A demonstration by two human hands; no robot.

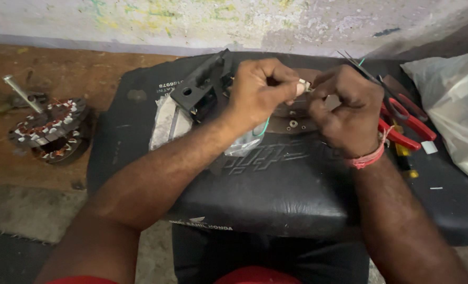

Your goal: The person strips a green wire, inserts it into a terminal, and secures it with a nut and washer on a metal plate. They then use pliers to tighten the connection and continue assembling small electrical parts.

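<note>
— White connector (301, 87), small and pale, sits pinched between both hands above the middle of the black motorcycle seat (297, 184). Which hand has it?

— Both. The left hand (257, 92) is curled closed with thumb and forefinger clamped on its left end; the right hand (347, 108) is fisted too, fingertips nipping the other end. I cannot tell what runs out of it, the fingers cover that.

— What lies under the hands?

— A brown flat plate (292, 122) with small holes, resting on the seat, and a thin green wire (265, 128) looping down just below the left hand.

— And off to the left?

— A black plastic bracket (201, 84) lying tilted on a clear plastic bag (165, 123). Well apart, on the brown bench (60, 68), a wound stator (50, 129) with copper coils and a metal rod (22, 93) standing from it.

— On the right?

— Red-handled pliers (402, 123) just beside the right hand, which wears a red thread band (368, 158) at the wrist, and a white plastic bag (455, 110) at the seat's edge.
</note>
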